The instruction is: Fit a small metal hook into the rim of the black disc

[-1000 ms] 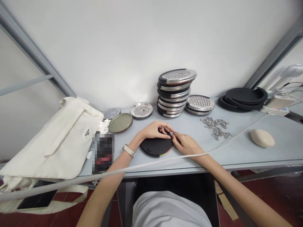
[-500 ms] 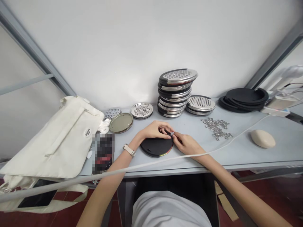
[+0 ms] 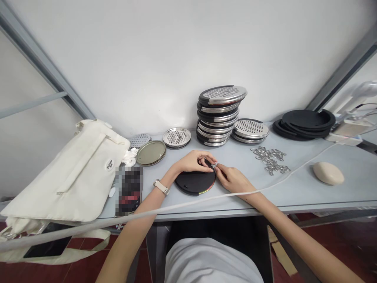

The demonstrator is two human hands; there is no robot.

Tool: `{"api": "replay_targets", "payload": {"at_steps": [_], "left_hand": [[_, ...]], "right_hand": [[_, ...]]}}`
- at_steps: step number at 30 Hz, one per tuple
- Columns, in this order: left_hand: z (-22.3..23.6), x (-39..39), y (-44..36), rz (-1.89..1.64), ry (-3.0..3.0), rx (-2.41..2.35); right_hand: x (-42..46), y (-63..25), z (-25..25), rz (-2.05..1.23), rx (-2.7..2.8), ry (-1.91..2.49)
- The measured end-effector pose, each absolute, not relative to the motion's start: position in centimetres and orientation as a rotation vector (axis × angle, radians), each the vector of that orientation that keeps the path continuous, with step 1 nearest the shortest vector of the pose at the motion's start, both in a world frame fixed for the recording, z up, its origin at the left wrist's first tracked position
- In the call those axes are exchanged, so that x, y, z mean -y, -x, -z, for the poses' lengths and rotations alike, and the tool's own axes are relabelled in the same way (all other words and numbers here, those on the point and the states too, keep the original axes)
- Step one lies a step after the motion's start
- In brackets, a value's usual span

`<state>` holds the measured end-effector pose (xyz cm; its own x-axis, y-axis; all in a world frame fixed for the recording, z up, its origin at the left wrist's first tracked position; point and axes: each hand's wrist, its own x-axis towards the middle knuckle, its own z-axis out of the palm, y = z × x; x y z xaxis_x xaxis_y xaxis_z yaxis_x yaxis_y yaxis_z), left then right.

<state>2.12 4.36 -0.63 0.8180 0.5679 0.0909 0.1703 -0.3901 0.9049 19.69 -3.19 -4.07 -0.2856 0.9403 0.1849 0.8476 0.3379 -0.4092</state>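
A black round disc (image 3: 194,183) with a coloured rim lies flat on the grey table (image 3: 294,188) in front of me. My left hand (image 3: 191,161) rests on the disc's far edge, fingers curled down on it. My right hand (image 3: 231,179) pinches a small metal clip (image 3: 214,165) at the disc's upper right edge, where the fingertips of both hands meet.
Behind stand a tall stack of perforated metal discs (image 3: 219,116), a lower stack (image 3: 249,130), loose discs (image 3: 176,137), a pile of metal clips (image 3: 269,159) and black rings (image 3: 303,122). A white bag (image 3: 73,173) lies left, a beige oval (image 3: 328,173) right. A white cable (image 3: 176,206) crosses the front.
Almost nothing has moved. My fingertips shifted slightly at the disc's upper right edge, and the small metal clip now shows between them.
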Motion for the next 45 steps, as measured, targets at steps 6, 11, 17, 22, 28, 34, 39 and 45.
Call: {"api": "replay_targets", "payload": {"at_steps": [6,11,17,22,28,34,39,45], "left_hand": [[0.9,-4.47,-2.11,-0.494,-1.996,-0.567],[0.99,-4.33,-2.18,-0.532,-1.962,-0.564],[1.0,-4.31,-2.29,-0.539,-1.95,-0.526],[1.04,-4.27,-2.38,-0.547,-1.96,-0.521],[1.08,-4.17,-2.51,-0.563,-2.034,-0.543],[0.83,-4.18,-2.45,-0.523,-2.108,-0.539],[0.76,-4.21,-2.33,-0.51,-2.136,-0.487],[0.51,-4.09,-2.3,-0.531,-2.108,-0.488]], "right_hand": [[3.16,-19.44,4.12,-0.198,2.264,1.65],[3.2,-19.75,3.97,-0.201,2.296,1.635],[3.19,-19.83,4.01,-0.223,2.304,1.621],[3.23,-19.86,3.97,-0.247,2.302,1.626],[3.19,-19.88,4.08,-0.238,2.298,1.612],[3.09,-19.92,4.28,-0.24,2.296,1.6],[3.15,-19.93,4.2,-0.262,2.291,1.613],[3.19,-19.9,4.01,-0.275,2.285,1.612]]}}
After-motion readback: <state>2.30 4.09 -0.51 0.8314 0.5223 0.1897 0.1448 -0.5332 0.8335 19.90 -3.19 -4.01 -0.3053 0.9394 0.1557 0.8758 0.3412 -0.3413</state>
